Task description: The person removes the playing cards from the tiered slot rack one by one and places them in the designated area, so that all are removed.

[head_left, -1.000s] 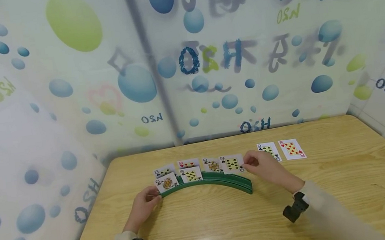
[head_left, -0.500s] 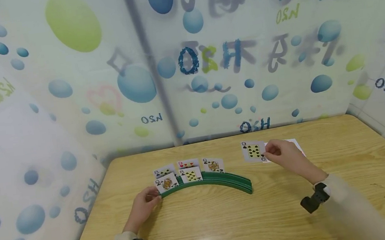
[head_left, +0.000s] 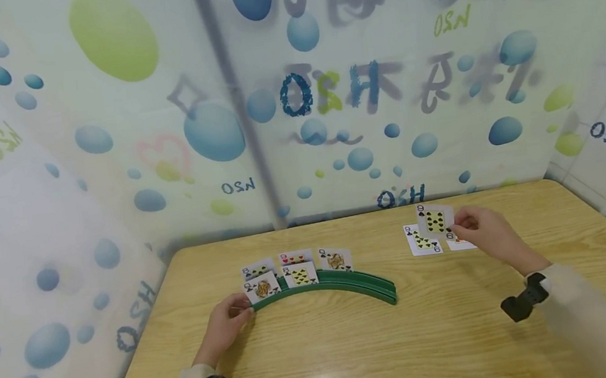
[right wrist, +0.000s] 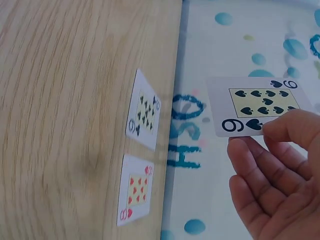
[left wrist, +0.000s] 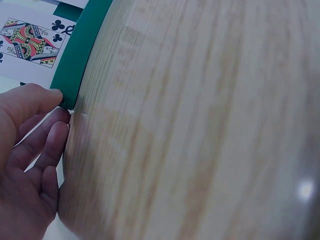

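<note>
In the head view my left hand [head_left: 224, 326] grips the left end of a curved green card holder [head_left: 367, 283]. The left wrist view shows the thumb pressing that end, with fingers bent below it. A queen of clubs [head_left: 262, 288] and a black eight [head_left: 300, 275] lean in the front row. Behind them stand a black number card [head_left: 257, 269], a red number card [head_left: 296, 257] and another queen [head_left: 336, 259]. My right hand [head_left: 490, 236] pinches a nine of spades [head_left: 434, 221] by its corner between thumb and fingers, raised above two cards on the table.
A nine of clubs [right wrist: 143, 112] and a hearts card [right wrist: 135, 190] lie face up on the wooden table [head_left: 343, 346]; the raised card and hand partly cover them in the head view. A patterned wall covering [head_left: 332, 148] rises behind the table's back edge.
My right hand has carried the nine of spades away from the holder's right side, rightward and slightly up, to above the loose cards. The left hand and holder have stayed in place.
</note>
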Available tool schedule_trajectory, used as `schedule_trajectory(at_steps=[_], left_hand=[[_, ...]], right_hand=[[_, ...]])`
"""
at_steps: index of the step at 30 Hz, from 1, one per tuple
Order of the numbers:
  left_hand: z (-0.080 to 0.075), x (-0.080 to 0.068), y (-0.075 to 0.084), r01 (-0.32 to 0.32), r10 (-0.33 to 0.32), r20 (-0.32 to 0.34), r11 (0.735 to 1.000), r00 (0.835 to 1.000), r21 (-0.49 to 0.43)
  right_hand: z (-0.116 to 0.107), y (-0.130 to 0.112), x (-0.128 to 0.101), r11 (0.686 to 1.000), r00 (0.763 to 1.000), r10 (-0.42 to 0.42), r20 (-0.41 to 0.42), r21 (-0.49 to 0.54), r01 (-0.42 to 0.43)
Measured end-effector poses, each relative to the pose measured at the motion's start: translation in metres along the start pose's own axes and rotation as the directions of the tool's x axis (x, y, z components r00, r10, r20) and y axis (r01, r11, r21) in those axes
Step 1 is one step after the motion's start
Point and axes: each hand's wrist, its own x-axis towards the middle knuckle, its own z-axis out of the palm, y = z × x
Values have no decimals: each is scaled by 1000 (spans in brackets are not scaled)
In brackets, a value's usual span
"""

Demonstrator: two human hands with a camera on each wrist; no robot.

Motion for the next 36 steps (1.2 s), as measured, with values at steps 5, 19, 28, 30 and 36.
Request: schedule_trajectory(at_steps=[5,19,28,30,36], left_hand=[[0,-1,1,5,-5,-2,1000,1000,5],[-1,0,1,22,-22,8,1000,1000,3],[-1,-1,3,15,-15,-1,1000,1000,2],[0,-1,2,15,-15,0,1000,1000,2],[0,0,0,22,-22,0,1000,1000,10]], right_hand=[[-9,17,1,1000,1000,11,0,-23,-11],[-26,62,2,993,994,107,14,-60,-106],[-33,90,1,982,985,172,15,-85,-170],[-34,95,1,979,983,185,10,-90,-183],[-39,105,3,969,975,223,-1,-103,-222]])
